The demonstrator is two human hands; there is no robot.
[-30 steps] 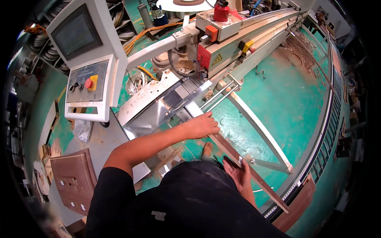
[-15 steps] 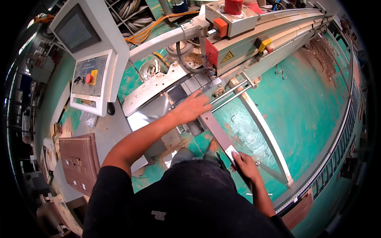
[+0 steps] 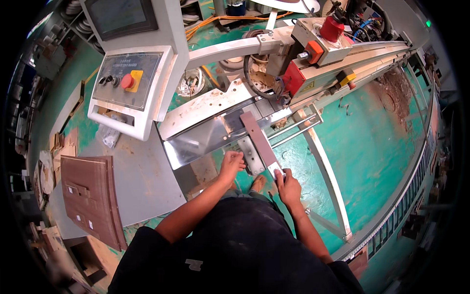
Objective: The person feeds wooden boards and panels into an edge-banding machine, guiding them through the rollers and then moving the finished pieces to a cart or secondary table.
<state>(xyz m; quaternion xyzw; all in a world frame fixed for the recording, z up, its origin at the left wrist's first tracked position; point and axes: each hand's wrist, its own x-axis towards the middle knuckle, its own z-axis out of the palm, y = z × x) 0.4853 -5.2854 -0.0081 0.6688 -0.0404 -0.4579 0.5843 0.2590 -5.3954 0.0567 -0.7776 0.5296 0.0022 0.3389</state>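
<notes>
A narrow brown board strip (image 3: 259,139) with a white label near its close end lies at a slant, its far end over the shiny metal bed (image 3: 196,143) of a machine. My right hand (image 3: 289,187) is closed on the near end, thumb on top by the label. My left hand (image 3: 231,166) is left of the strip, apart from it, its fingers loosely bent and nothing visible in them. Between that hand and the strip shows a metal bracket plate (image 3: 250,156) with holes.
A control panel (image 3: 128,81) with a red button and a screen stands at the left. Stacked brown panels (image 3: 90,196) lie on a grey table (image 3: 152,188). The machine's long beam (image 3: 362,63) runs to the far right. A white curved frame leg (image 3: 327,171) stands on the green floor.
My left hand has come off the strip and drawn back toward me. The strip and my right hand have shifted away from me over the bed. The view has also shifted.
</notes>
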